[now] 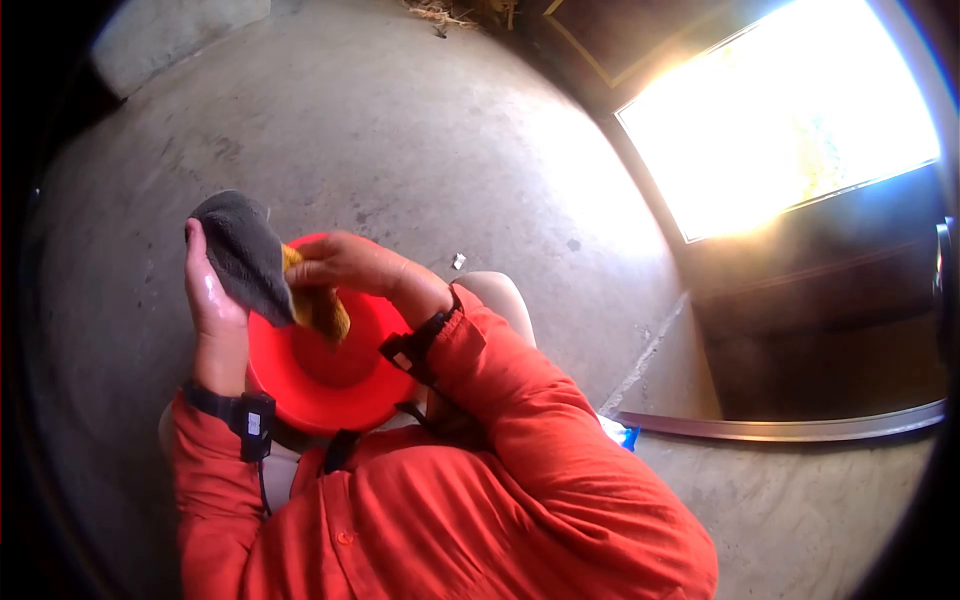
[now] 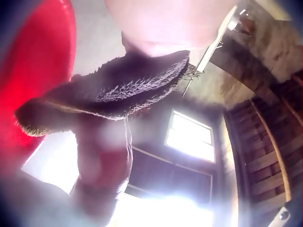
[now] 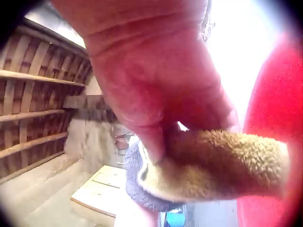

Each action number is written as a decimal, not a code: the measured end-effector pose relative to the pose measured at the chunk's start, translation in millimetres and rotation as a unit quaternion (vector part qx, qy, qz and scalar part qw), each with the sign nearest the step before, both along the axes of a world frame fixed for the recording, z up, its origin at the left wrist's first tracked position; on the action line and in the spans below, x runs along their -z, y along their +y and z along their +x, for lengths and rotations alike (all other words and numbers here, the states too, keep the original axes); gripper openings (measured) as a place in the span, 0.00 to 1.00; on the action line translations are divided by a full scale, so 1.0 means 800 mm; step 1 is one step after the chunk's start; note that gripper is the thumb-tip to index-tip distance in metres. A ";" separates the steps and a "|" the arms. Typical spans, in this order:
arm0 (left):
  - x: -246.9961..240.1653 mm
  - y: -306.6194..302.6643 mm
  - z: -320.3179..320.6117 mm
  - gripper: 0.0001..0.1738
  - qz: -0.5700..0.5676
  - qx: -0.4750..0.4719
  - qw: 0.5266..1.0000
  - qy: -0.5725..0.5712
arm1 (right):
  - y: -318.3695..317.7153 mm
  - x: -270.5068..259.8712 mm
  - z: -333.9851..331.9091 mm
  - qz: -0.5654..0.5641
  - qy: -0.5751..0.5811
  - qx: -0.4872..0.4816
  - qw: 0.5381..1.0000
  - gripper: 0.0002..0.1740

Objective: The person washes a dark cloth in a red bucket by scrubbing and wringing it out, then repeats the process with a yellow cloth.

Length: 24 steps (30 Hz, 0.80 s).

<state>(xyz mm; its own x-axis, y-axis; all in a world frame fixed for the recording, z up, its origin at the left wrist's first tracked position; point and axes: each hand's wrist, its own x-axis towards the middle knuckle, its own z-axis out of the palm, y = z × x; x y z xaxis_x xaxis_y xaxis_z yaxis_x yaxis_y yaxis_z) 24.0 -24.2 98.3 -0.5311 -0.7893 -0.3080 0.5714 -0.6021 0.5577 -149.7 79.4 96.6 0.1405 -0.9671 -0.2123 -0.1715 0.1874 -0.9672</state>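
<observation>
A two-sided cloth (image 1: 243, 245), grey on one face and fluffy yellow on the other, is held up over the left part of a red basin (image 1: 290, 395). My left hand (image 1: 213, 295) holds its grey end, the thumb along the edge and the other fingers hidden behind the fabric. A whitish wet sheen shows at the base of that thumb. From the other side, my right hand (image 1: 352, 264) pinches the yellow face, and a yellow end hangs below its fingers. In the right wrist view the yellow pile (image 3: 258, 158) bunches under the right fingers.
The basin stands between the person's knees on a grey concrete floor (image 1: 420, 130). A small white scrap (image 1: 459, 261) lies beyond the right knee (image 1: 497, 298). By the right elbow is a blue-and-white packet (image 1: 618, 432). A metal-edged doorway sill (image 1: 780, 428) runs along the right.
</observation>
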 end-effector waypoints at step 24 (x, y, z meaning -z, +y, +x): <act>0.090 0.063 -0.060 0.19 0.089 0.077 0.993 -0.003 | -0.030 0.020 0.023 -0.326 0.612 0.163 0.702 0.10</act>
